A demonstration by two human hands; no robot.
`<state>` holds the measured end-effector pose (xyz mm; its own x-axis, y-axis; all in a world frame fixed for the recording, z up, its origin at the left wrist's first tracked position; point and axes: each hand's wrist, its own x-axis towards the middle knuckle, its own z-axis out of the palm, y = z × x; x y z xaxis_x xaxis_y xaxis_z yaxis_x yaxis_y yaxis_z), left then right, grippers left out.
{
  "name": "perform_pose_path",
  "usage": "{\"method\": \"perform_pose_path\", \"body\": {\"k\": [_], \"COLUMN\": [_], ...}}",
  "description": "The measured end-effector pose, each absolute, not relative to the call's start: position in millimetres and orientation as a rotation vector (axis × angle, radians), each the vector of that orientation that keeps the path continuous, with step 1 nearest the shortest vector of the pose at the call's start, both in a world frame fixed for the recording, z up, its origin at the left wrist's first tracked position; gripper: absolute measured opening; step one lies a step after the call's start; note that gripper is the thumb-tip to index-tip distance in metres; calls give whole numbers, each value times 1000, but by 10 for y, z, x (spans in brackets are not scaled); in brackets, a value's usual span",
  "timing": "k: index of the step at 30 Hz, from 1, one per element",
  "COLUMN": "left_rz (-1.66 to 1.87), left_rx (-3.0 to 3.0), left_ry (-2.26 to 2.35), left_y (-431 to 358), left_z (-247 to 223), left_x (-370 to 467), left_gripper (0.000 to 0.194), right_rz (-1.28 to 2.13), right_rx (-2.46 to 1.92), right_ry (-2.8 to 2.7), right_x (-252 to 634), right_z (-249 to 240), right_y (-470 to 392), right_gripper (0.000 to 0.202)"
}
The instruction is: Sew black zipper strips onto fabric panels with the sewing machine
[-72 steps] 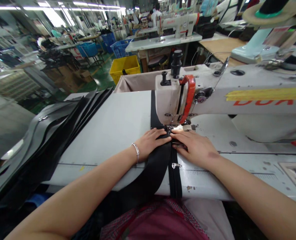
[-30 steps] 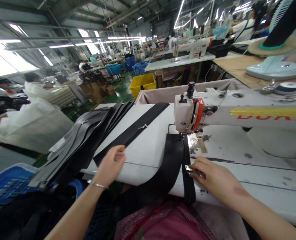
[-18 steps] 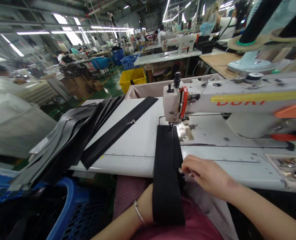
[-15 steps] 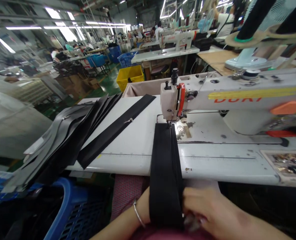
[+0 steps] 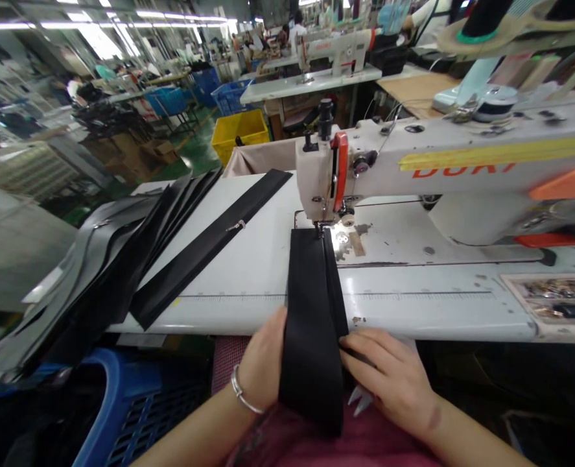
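Note:
A black fabric strip (image 5: 309,311) runs from under the needle of the sewing machine (image 5: 321,175) over the table's front edge. My left hand (image 5: 266,360) grips its left side, fingers partly hidden behind it. On the right side, my right hand (image 5: 389,373) holds the strip's edge with bent fingers. Below that palm a small pointed metal tool (image 5: 362,399) sticks out. Another black strip with a metal zipper pull (image 5: 190,263) lies diagonally on the white table to the left.
A pile of grey and black strips (image 5: 107,259) hangs over the table's left edge above a blue basket (image 5: 105,402). At the right is a tray of small metal parts (image 5: 554,288). A yellow crate (image 5: 241,133) stands behind the table.
Both hands have risen toward the table edge along the strip. My left hand now shows beside the strip, and the metal tool under my right hand is clearer. The view has shifted slightly.

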<state>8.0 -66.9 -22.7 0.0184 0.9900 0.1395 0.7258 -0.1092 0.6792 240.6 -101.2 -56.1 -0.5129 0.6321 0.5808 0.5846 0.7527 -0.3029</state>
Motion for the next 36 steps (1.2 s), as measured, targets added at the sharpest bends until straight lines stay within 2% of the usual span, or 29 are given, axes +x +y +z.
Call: {"method": "perform_pose_path", "body": {"k": [3, 6, 8, 11, 17, 23, 36], "left_rz": [755, 303, 84, -43, -124, -112, -29], "left_rx": [2429, 2751, 2735, 2745, 2755, 2742, 2725], "left_ry": [1305, 728, 566, 542, 529, 532, 471], "left_y": [-384, -120, -17, 21, -3, 76, 317], "left_z": [-84, -2, 4, -22, -11, 7, -26], "left_x": [-50, -87, -75, -39, -4, 5, 46], "left_gripper": [52, 76, 88, 100, 99, 106, 95], "right_rz": [154, 176, 161, 121, 98, 6, 54], "right_rx": [-866, -851, -834, -817, -841, -808, -864], "right_ry": [-2347, -2416, -2435, -2426, -2476, -2277, -2325], "right_x": [2453, 2498, 2500, 2473, 2420, 2365, 2437], "right_z": [-494, -404, -339, -235, -112, -297, -164], "right_y": [-1053, -1095, -1111, -1115, -1088, -1052, -901], "right_gripper": [34, 37, 37, 38, 39, 35, 34]}}
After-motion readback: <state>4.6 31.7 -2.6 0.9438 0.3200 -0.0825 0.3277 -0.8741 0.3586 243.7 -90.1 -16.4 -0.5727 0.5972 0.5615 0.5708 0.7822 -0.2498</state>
